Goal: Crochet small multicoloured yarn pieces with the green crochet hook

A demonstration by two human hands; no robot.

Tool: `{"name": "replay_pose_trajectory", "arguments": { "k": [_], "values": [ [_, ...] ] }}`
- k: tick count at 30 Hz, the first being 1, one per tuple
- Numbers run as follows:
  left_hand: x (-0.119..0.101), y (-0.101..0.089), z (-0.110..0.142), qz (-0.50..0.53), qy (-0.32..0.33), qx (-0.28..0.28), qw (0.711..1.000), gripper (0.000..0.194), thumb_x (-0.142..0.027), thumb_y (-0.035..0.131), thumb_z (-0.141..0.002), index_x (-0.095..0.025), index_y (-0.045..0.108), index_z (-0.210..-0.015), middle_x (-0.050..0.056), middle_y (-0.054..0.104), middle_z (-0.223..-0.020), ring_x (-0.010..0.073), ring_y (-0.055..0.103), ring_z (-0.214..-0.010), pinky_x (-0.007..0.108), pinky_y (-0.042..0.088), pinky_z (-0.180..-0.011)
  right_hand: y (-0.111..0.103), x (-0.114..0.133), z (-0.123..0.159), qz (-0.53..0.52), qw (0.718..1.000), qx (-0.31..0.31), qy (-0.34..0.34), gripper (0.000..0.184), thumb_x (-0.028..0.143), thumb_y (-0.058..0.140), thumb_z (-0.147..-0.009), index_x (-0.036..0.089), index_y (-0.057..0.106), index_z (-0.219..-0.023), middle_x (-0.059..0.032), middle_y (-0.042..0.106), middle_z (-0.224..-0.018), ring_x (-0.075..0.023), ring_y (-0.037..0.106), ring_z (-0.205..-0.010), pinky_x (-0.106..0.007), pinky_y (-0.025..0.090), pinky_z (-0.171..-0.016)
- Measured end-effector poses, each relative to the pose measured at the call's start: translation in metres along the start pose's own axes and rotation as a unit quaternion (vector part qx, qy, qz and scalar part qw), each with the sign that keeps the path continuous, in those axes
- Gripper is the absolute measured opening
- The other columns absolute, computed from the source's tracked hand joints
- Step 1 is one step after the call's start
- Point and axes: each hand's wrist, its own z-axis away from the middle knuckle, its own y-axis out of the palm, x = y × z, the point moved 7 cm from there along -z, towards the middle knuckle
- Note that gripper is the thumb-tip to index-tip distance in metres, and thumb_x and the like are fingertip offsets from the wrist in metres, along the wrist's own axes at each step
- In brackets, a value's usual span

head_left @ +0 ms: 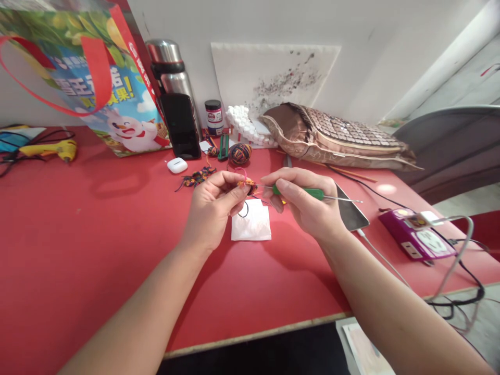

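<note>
Between the thumb and fingers of my left hand (pixel 213 208) is a small piece of crochet work (pixel 249 184) in orange, pink and dark yarn. My right hand (pixel 307 200) grips a crochet hook (pixel 312 193) by its green handle. The hook's metal shaft points left and meets the crochet piece; whether its tip is inside a stitch is too small to tell. A dark loop of yarn hangs below the piece, over a white paper tissue (pixel 252 226) on the table. Behind my hands lies a ball of multicoloured yarn (pixel 239 154).
On the red table (pixel 97 250) stand a printed bag (pixel 128 120), a steel flask (pixel 175 78) and a propped phone (pixel 182 125). A finished-looking crochet strip (pixel 197 178) and an earbud case (pixel 177 165) lie left of centre. To the right are a tablet (pixel 351 208), a purple power strip (pixel 417 234) and cables.
</note>
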Motion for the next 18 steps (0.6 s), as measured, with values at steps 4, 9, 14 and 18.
{"name": "replay_pose_trajectory", "arguments": {
  "k": [4,9,14,18],
  "values": [
    [0.0016,0.0025,0.0007,0.001,-0.012,0.008,1.000,0.025,-0.018,0.098,-0.064,-0.017,0.075,-0.075,-0.001,0.066,-0.064,0.0054,0.048,-0.050,0.019,0.035,-0.048,-0.0018,0.0001,0.0012,0.011,1.000,-0.008,-0.005,0.016,0.024,0.074,-0.102,0.024,0.091,-0.105,-0.0035,0.081,-0.085,-0.0130,0.066,-0.064,-0.028,0.053,-0.057],
    [0.0014,0.0059,0.0032,-0.002,-0.018,0.016,1.000,0.021,-0.016,0.094,-0.069,-0.017,0.075,-0.075,-0.002,0.063,-0.060,0.0062,0.048,-0.050,0.019,0.036,-0.049,-0.0021,0.0027,0.0015,0.033,0.999,-0.024,-0.022,0.018,0.023,0.073,-0.102,0.024,0.090,-0.104,-0.0029,0.080,-0.083,-0.0128,0.065,-0.063,-0.029,0.053,-0.057],
    [0.0018,0.0075,0.0038,0.006,-0.022,0.020,1.000,0.020,-0.016,0.094,-0.070,-0.017,0.074,-0.076,-0.001,0.065,-0.062,0.0064,0.049,-0.050,0.019,0.035,-0.048,-0.0022,0.0049,-0.0001,0.030,0.998,-0.037,-0.029,0.017,0.024,0.073,-0.100,0.022,0.090,-0.101,-0.0029,0.080,-0.082,-0.0123,0.064,-0.061,-0.029,0.054,-0.056],
    [0.0015,0.0089,0.0044,0.010,-0.021,0.029,0.999,0.023,-0.018,0.096,-0.070,-0.017,0.074,-0.077,-0.001,0.064,-0.061,0.0066,0.049,-0.050,0.019,0.035,-0.047,-0.0044,0.0043,0.0002,0.031,0.999,-0.039,-0.022,0.017,0.024,0.073,-0.100,0.022,0.090,-0.100,-0.0036,0.080,-0.082,-0.0128,0.065,-0.063,-0.028,0.053,-0.056]
  ]
}}
